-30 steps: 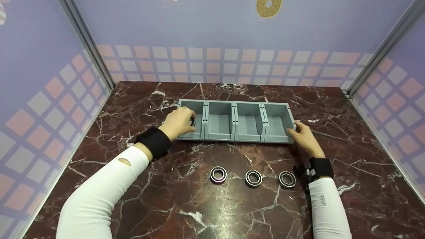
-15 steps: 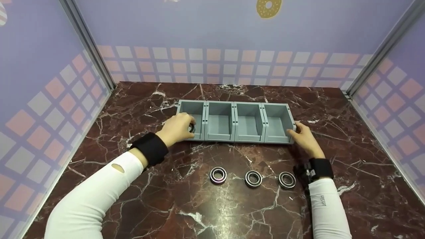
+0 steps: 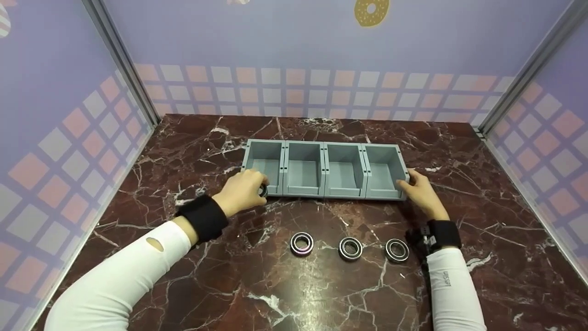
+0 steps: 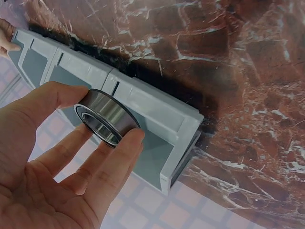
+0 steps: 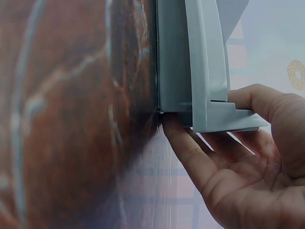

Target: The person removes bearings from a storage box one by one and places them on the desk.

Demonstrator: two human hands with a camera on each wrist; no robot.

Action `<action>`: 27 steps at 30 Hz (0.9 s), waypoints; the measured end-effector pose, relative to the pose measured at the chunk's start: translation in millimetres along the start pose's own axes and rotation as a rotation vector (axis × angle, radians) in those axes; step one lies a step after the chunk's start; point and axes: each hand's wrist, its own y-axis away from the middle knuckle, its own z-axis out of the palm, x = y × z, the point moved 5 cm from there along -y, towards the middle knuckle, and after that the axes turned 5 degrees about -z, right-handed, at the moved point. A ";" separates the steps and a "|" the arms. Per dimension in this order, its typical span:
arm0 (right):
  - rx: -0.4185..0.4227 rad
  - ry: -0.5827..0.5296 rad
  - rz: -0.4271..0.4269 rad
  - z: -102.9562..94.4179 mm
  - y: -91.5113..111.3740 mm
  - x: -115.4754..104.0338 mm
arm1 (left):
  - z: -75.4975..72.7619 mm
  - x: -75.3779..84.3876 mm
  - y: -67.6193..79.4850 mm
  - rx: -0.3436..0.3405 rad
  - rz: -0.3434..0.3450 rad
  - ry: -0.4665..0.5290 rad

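My left hand (image 3: 242, 191) pinches a ball bearing (image 4: 107, 114) between thumb and fingertips, over the front edge of the leftmost bin. The bearing is a shiny steel ring with a dark inner face, held tilted in the left wrist view. A row of joined grey bins (image 3: 304, 190) stands on the table, their insides bare where they show. At the row's right end, my right hand (image 3: 420, 192) grips the side wall, thumb on the inner side and fingers against the outside, as the right wrist view shows (image 5: 233, 157).
Three more bearings lie flat in front of the bins: a left one (image 3: 302, 244), a middle one (image 3: 350, 249) and a right one (image 3: 397, 250) near the right wrist. Patterned walls (image 3: 303, 87) enclose the dark red marbled table (image 3: 220, 276) at the back and both sides.
My left hand has drawn back from inside the leftmost bin toward its front edge, with the bearing still in its fingers. The right hand stays at the row's right end.
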 end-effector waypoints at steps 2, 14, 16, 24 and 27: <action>0.003 -0.004 -0.001 0.1 -0.2 0.9 | 1.9 -0.5 3.1 -0.010 -0.006 0.008; -0.010 0.010 0.008 1.2 0.8 1.9 | 14.8 -2.5 22.0 -0.046 0.000 0.009; -0.011 0.011 0.002 1.5 1.2 0.1 | 17.1 -1.9 25.5 -0.051 0.003 0.000; -0.005 0.022 -0.010 0.2 0.8 -1.2 | 23.9 1.7 36.2 -0.051 0.030 -0.013; -0.003 0.028 -0.005 -0.5 0.4 -0.7 | 27.2 3.1 39.9 -0.058 0.036 -0.012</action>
